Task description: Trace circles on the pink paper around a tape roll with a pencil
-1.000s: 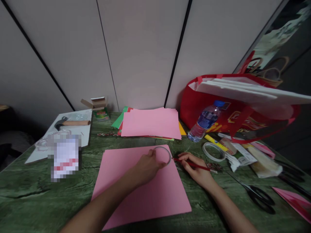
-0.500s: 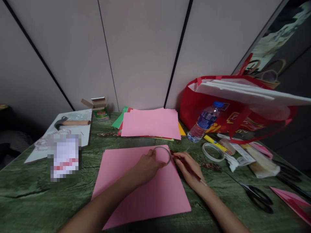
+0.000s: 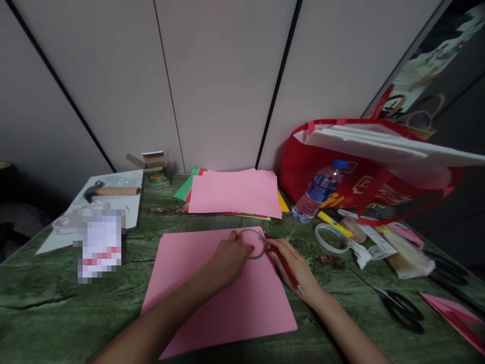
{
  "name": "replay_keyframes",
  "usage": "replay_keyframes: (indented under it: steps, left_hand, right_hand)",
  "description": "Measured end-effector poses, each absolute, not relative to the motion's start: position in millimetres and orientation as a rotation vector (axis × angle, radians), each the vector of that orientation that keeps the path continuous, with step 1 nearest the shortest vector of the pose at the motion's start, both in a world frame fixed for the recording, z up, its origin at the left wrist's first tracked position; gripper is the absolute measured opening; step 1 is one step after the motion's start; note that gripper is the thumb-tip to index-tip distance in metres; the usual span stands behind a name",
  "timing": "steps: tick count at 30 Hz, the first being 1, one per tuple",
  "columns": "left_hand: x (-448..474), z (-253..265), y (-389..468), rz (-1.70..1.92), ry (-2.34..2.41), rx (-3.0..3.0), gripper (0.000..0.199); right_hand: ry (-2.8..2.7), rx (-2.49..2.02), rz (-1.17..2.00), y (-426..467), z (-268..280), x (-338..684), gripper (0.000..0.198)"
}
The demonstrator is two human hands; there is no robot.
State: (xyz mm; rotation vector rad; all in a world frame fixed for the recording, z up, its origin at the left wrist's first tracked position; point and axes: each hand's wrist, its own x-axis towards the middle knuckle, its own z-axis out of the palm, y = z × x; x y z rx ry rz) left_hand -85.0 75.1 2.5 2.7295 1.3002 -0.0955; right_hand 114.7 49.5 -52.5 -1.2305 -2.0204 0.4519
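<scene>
A pink sheet of paper (image 3: 227, 313) lies flat on the green table in front of me. Near its top right corner rests a thin round ring (image 3: 262, 235), and the pink paper shows through its middle. My left hand (image 3: 229, 258) grips the ring's left and lower edge with thumb and fingers, pressing it to the paper. A red pencil (image 3: 286, 269) is pinched in my right hand (image 3: 297, 265), its front end close against the ring's right side. The pencil's tip is too small to make out.
Behind the sheet is a stack of coloured paper (image 3: 235, 192). To the right are a water bottle (image 3: 322, 187), red bag (image 3: 303, 162), tape roll (image 3: 318, 242), glue stick (image 3: 335, 225) and scissors (image 3: 401, 308). Leftward lie a hammer (image 3: 117, 191) and small box (image 3: 158, 178).
The pencil in my right hand has swung, its back end moving left towards the paper. My left thumb has shifted slightly up and left along the ring, which stays in place.
</scene>
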Motion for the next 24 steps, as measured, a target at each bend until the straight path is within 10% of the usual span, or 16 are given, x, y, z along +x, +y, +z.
replay_keyframes:
  steps: [24]
  left_hand:
    - [11, -8, 66, -0.196, 2.014, 2.428, 0.046]
  right_hand:
    - [-2.003, -1.221, 0.603, 60, -38, 131, 0.03]
